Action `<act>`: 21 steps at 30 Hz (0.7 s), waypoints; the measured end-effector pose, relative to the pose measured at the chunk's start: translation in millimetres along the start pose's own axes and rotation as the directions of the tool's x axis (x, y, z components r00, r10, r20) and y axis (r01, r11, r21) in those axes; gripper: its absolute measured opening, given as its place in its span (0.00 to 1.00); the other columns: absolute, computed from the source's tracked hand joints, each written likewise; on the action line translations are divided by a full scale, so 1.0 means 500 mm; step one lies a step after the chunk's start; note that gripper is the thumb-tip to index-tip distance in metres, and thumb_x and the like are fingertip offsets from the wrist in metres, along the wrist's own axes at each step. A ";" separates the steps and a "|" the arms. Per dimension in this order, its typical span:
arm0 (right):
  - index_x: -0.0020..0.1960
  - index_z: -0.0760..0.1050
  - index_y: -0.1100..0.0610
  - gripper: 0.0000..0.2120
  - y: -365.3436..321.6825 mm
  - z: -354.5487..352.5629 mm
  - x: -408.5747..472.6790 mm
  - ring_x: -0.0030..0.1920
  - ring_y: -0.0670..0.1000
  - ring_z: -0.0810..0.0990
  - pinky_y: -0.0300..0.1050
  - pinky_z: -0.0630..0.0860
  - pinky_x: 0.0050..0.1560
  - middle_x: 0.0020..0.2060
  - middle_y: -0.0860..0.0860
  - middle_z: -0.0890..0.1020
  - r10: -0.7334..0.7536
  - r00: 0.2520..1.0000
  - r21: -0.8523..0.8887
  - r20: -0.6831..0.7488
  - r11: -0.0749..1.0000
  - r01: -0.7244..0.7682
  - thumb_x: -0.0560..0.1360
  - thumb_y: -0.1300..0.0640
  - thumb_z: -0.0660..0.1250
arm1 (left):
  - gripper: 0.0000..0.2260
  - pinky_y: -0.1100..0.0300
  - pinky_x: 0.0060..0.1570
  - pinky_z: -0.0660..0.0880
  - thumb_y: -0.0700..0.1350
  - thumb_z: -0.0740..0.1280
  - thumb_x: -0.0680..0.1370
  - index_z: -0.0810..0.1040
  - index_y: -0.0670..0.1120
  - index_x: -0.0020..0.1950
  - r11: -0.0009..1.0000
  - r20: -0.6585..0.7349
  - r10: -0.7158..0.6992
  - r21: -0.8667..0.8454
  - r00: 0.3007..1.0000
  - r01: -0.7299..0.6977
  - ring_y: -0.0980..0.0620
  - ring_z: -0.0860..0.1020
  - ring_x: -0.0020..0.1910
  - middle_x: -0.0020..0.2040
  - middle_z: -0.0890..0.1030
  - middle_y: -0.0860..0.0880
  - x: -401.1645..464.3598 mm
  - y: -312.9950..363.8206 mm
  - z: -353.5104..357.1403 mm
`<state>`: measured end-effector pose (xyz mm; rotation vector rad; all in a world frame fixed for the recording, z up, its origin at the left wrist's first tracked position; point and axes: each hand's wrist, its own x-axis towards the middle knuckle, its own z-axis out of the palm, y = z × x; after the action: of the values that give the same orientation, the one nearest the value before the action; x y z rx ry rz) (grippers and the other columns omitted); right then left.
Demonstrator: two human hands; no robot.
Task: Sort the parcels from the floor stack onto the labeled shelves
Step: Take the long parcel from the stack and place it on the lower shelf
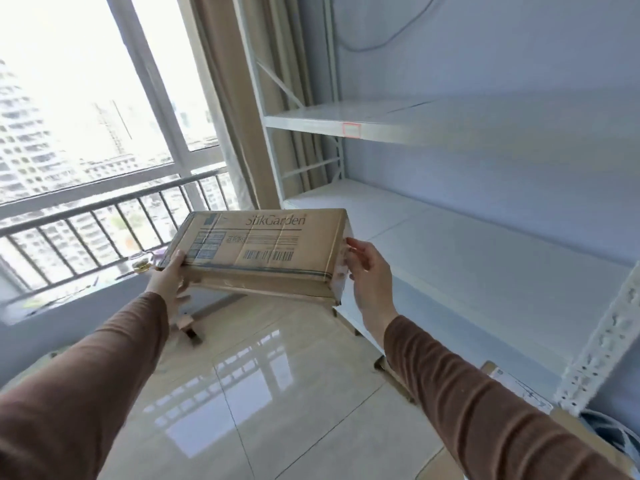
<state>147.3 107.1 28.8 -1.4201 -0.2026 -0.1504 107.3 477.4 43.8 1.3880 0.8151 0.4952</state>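
I hold a long flat brown cardboard parcel [256, 249] with a barcode and printed text, level in the air in front of the white shelf unit. My left hand [169, 275] grips its left end from below, thumb on top. My right hand [369, 271] presses against its right end. The parcel's right end hangs near the front edge of the middle shelf [467, 244], which is bare. The upper shelf [381, 119] carries a small red-framed label [351, 129] on its front edge.
More cardboard parcels [398, 375] lie on the glossy tiled floor [277, 393] by the shelf's foot and at the lower right. A perforated white shelf post [602, 348] stands at the right. A window with a railing [104, 209] and curtain fills the left.
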 end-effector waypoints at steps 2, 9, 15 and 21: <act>0.61 0.80 0.44 0.11 -0.020 0.085 -0.004 0.57 0.48 0.81 0.50 0.78 0.62 0.56 0.47 0.83 -0.038 0.996 0.059 0.085 0.998 0.033 0.81 0.56 0.67 | 0.29 0.44 0.50 0.77 0.60 0.70 0.77 0.63 0.46 0.70 0.999 -0.062 0.017 -0.030 0.998 -0.018 0.47 0.78 0.45 0.51 0.76 0.48 0.016 0.034 -0.094; 0.68 0.71 0.34 0.28 -0.058 0.361 -0.044 0.68 0.49 0.73 0.60 0.73 0.70 0.68 0.45 0.73 -0.068 0.949 0.139 0.309 0.990 0.026 0.70 0.33 0.73 | 0.23 0.41 0.52 0.71 0.60 0.69 0.77 0.65 0.50 0.64 0.989 -0.202 0.044 -0.132 0.978 -0.072 0.46 0.76 0.41 0.51 0.75 0.48 0.065 0.105 -0.395; 0.78 0.61 0.37 0.44 -0.073 0.584 -0.087 0.76 0.52 0.66 0.65 0.64 0.75 0.77 0.45 0.67 -0.052 0.805 0.207 0.591 0.974 -0.089 0.67 0.35 0.77 | 0.24 0.39 0.56 0.72 0.61 0.68 0.76 0.67 0.52 0.66 0.967 -0.273 0.043 -0.229 0.961 -0.109 0.47 0.77 0.42 0.50 0.75 0.51 0.104 0.133 -0.634; 0.73 0.63 0.47 0.34 -0.085 0.803 -0.167 0.54 0.57 0.83 0.62 0.82 0.53 0.59 0.57 0.80 -0.029 0.575 0.320 0.818 0.854 -0.411 0.73 0.54 0.76 | 0.37 0.37 0.52 0.75 0.67 0.73 0.64 0.71 0.55 0.69 0.939 -0.254 0.047 -0.318 0.966 -0.129 0.47 0.77 0.47 0.52 0.76 0.48 0.099 0.134 -0.866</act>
<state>36.5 496.7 105.7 -0.8916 -0.7795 0.7361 -175.5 809.7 106.2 1.0649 0.8229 0.8473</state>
